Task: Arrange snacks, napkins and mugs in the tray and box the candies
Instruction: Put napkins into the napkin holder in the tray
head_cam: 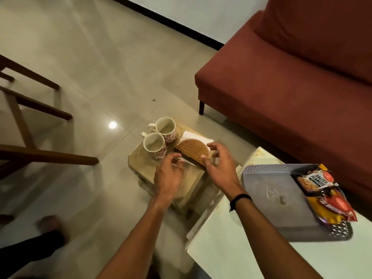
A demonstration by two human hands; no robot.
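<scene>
Two white mugs with red flower print (pixel 165 129) (pixel 154 144) stand side by side on a small glass-topped stool (pixel 145 162). To their right lies a brown woven half-round napkin holder (pixel 192 151) with white napkins (pixel 196 136) behind it. My left hand (pixel 170 172) hovers just in front of the holder, fingers curled and apart. Over the holder's right end, my right hand (pixel 218 164) spreads open with its thumb touching the edge. On the table to the right, a grey perforated tray (pixel 267 190) holds snack packets (pixel 322 190), one labelled salted peanuts.
A red sofa (pixel 291 73) fills the upper right. Wooden chair legs (pixel 30 117) stand at the left. The white table (pixel 251 254) carries the tray. Tiled floor (pixel 100 57) surrounds the stool. A dark trouser leg and foot (pixel 40 238) show at lower left.
</scene>
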